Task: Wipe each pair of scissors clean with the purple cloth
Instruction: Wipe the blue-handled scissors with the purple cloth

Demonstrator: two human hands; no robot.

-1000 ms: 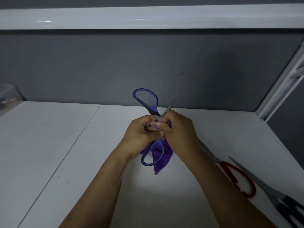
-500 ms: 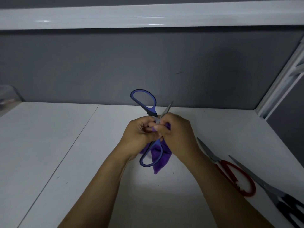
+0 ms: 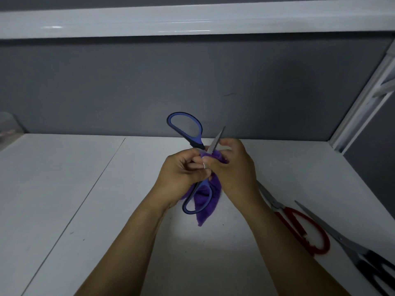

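Head view looks down on two bare hands meeting just above the middle of a white table (image 3: pixel 85 210). The left hand (image 3: pixel 181 174) has its fingers curled round the blue scissors (image 3: pixel 195 142) near the pivot and grips them off the table. The right hand (image 3: pixel 235 174), touching the left at the fingertips, pinches the purple cloth (image 3: pixel 214 193) bunched against one blade, thumb and fingers folded over the fabric.

The scissors are spread open. One handle loop rises toward 12 o'clock from the hands, the other hangs toward 6 o'clock, and a bare blade tip (image 3: pixel 218 138) pokes out toward 1 o'clock between the two hands. The second blade is hidden by the hands and the cloth. The loose end of the cloth droops below the hands, behind and beside the lower loop, toward 6 o'clock.

At 4 o'clock from the hands the red scissors (image 3: pixel 296 228) lie flat on the table, partly behind the right forearm, blades pointing up toward the hands. Just beyond them, farther out at 4 o'clock, the black scissors (image 3: pixel 342 239) lie alongside, their handles cut by the picture's edge.

A grey wall (image 3: pixel 192 82) backs the table at 12 o'clock, with a white shelf edge (image 3: pixel 192 20) above it. A clear container (image 3: pixel 6 124) shows at 10 o'clock, at the picture's edge.
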